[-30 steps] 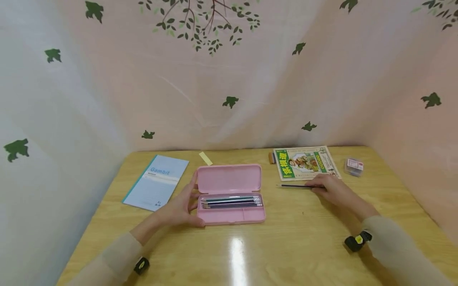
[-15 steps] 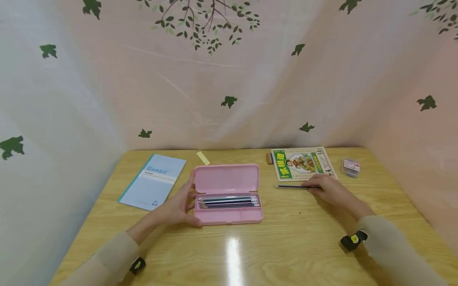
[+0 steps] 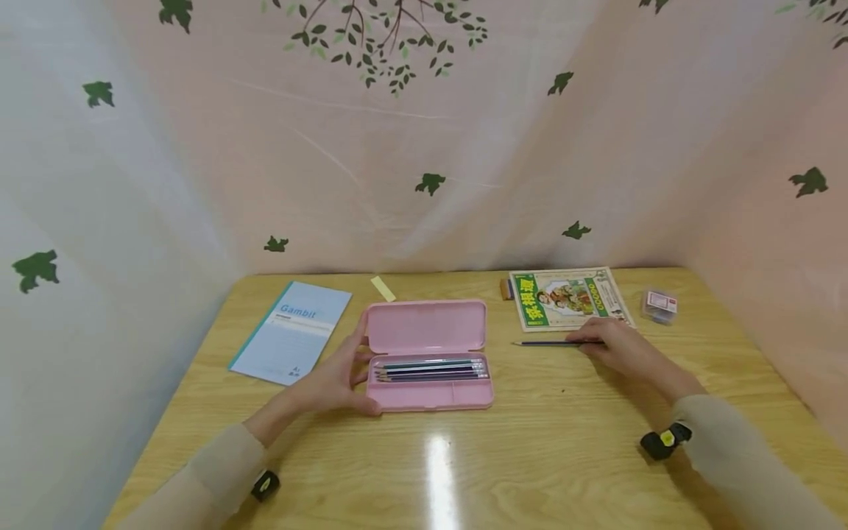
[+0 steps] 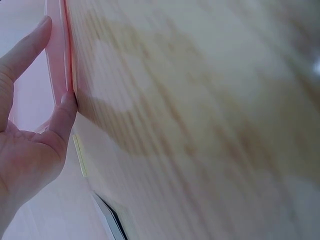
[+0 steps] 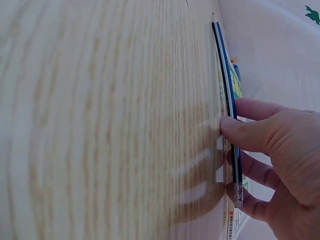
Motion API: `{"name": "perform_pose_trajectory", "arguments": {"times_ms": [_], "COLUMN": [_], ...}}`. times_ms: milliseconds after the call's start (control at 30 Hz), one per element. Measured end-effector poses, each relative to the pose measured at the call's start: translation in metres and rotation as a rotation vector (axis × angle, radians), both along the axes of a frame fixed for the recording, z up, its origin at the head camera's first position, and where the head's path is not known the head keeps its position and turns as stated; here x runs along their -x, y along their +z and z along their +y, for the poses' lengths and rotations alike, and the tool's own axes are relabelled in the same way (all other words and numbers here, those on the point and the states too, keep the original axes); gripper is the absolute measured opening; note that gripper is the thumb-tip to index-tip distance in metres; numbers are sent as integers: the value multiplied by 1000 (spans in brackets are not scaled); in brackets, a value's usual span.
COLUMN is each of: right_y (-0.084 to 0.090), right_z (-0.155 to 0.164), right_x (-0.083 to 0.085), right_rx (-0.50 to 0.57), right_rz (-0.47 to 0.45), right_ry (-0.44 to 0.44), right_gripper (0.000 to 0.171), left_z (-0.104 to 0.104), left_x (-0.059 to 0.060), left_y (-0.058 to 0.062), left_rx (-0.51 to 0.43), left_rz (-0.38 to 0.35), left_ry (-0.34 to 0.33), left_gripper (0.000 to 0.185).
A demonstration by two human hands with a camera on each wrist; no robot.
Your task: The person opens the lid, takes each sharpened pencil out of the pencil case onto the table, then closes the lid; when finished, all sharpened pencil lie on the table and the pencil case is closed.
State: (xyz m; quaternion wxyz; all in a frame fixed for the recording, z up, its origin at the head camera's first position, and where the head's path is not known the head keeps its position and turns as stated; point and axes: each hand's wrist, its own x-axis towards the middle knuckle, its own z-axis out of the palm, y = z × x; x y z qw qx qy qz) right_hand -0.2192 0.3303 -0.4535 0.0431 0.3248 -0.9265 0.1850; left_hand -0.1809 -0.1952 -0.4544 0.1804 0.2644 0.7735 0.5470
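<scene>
our left hand (image 3: pixel 331 377) spread wide against an open pink case (image 3: pixel 427 327) on the bench (image 3: pixel 530 456), pencils (image 3: pixel 430 372) in its rear half, we pinch a striped pencil (image 3: pixel 542 343) in our right hand (image 3: pixel 619 347) beside a booklet (image 3: pixel 566 300)

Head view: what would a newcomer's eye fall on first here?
Probably the open pink pencil case mid-table, with several pencils in its rear compartment and the left hand at its left end. Next, the right hand holding a dark pencil on the right, in front of a colourful booklet.
</scene>
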Motion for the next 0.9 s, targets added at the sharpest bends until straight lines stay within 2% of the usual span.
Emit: {"name": "perform_pose_trajectory", "arguments": {"times_ms": [133,233,567,900], "right_y": [-1,0,3,13], "right_z": [-2,-3,-2,-19], "right_x": [0,0,0,-9], "right_rx": [-6,-1,-15,-40], "right_rz": [-6,-7,-31,68], "right_ry": [8,-2,-33,1], "right_gripper": [27,26,26,27], "left_z": [-1,0,2,2], "left_x": [-2,-2,2,2], "left_y": [0,0,-3,-1], "left_rx": [0,-48,-86,-73], "left_rz": [-14,-36,-48,-43], "left_ry": [14,-6,-29,-28], "left_gripper": [152,152,154,153]}}
